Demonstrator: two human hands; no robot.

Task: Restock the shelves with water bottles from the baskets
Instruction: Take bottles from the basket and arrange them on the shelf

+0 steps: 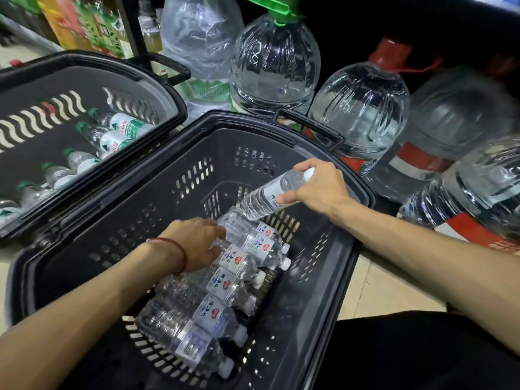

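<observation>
The right hand point(318, 190) grips a bottle point(267, 199) near its cap, tilted above the near basket point(323, 277). The left hand point(194, 243) reaches inside, fingers curled round a second bottle point(247, 240) in the row lying there. Big jugs point(363, 108) stand behind.

The left hand point(194, 243) has its grip buried among clear white-capped water bottles point(225, 280); the second dark plastic basket point(33, 77) runs off the left edge; large red-labelled clear jugs point(461, 122) blur rightward.

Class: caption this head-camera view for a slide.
Right hand holds one water bottle above the basket; left hand grips a second bottle inside.
</observation>
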